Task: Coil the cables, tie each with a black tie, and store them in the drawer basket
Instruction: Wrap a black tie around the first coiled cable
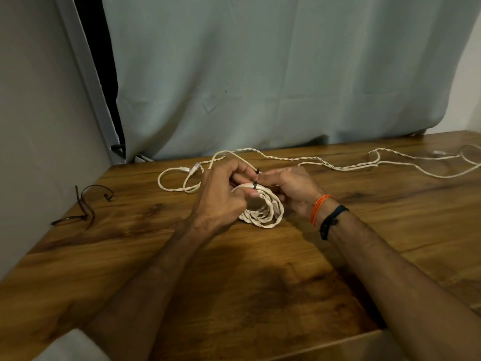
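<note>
A coiled white cable point(263, 212) lies near the middle of the wooden table point(130, 256), between the person's two hands. The left hand point(221, 196) curls its fingers round the coil's left side, thumb pressed on top. The right hand point(291, 188) pinches the black tie point(255, 185) wrapped over the coil's far edge, its tail sticking up. A loose twisted white cable point(325, 161) trails along the far side toward the right. Spare black ties point(86, 204) lie at the left edge, well apart from the coil.
</note>
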